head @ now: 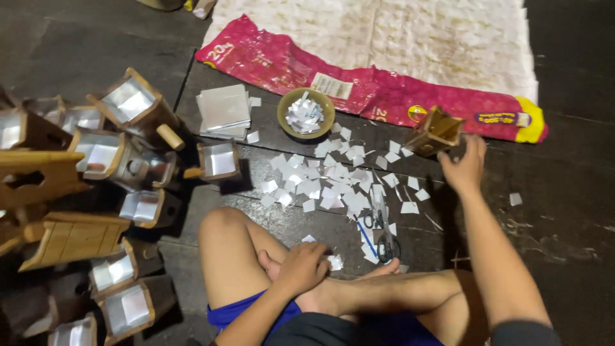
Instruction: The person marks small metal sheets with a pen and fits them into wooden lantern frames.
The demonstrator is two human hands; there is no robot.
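I sit cross-legged on a dark floor. My right hand (466, 168) reaches forward and grips a small wooden box-shaped piece (435, 131), held tilted near the pink sack. My left hand (302, 266) rests on my foot, fingers curled around a small silver paper scrap (335, 262). Between my hands lies a scatter of cut silver paper squares (327, 179), with scissors (382, 224) at its near right edge.
A pile of wooden boxes lined with silver foil (109, 192) fills the left side. A stack of foil sheets (223, 110) and a round bowl of scraps (305, 113) lie ahead. A pink and white sack (384, 57) is spread at the back.
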